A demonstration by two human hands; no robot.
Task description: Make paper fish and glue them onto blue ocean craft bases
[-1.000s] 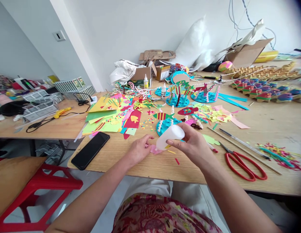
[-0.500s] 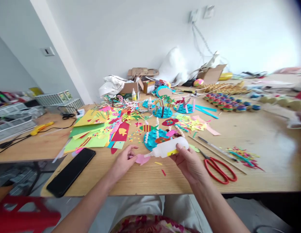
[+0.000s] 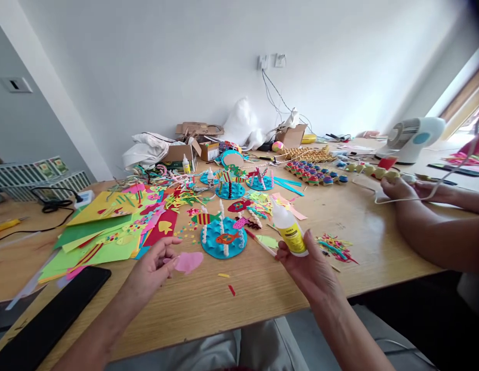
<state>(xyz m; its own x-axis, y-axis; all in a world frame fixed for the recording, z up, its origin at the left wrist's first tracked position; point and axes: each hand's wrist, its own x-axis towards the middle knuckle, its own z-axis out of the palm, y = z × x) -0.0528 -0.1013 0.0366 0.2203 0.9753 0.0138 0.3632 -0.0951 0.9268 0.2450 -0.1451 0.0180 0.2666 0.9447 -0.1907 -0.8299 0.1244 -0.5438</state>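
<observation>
My left hand [image 3: 160, 265] pinches a pink paper fish cutout [image 3: 189, 262] by its left end, just above the table. In my right hand [image 3: 303, 263] is a white glue bottle [image 3: 288, 226] with a yellow label, held upright with its nozzle up. Between and beyond my hands stands a blue round base [image 3: 224, 247] with white twisted stems. Paper fish are fixed on it: a striped one [image 3: 205, 219], an orange one [image 3: 227, 237] and others behind. Small yellow [image 3: 223, 275] and red [image 3: 232, 290] paper strips lie in front of the base.
A black phone [image 3: 65, 309] and stacked coloured paper [image 3: 100, 226] lie at left. Finished blue bases [image 3: 229, 191] stand behind. Paper scraps [image 3: 336, 246] lie right of my right hand. Another person's hands [image 3: 401, 190] work at far right near a white fan [image 3: 411, 139].
The glue bottle has swung from lying sideways, nozzle at the pink fish, to upright and away to the right. My left hand still holds the fish. The view has turned right.
</observation>
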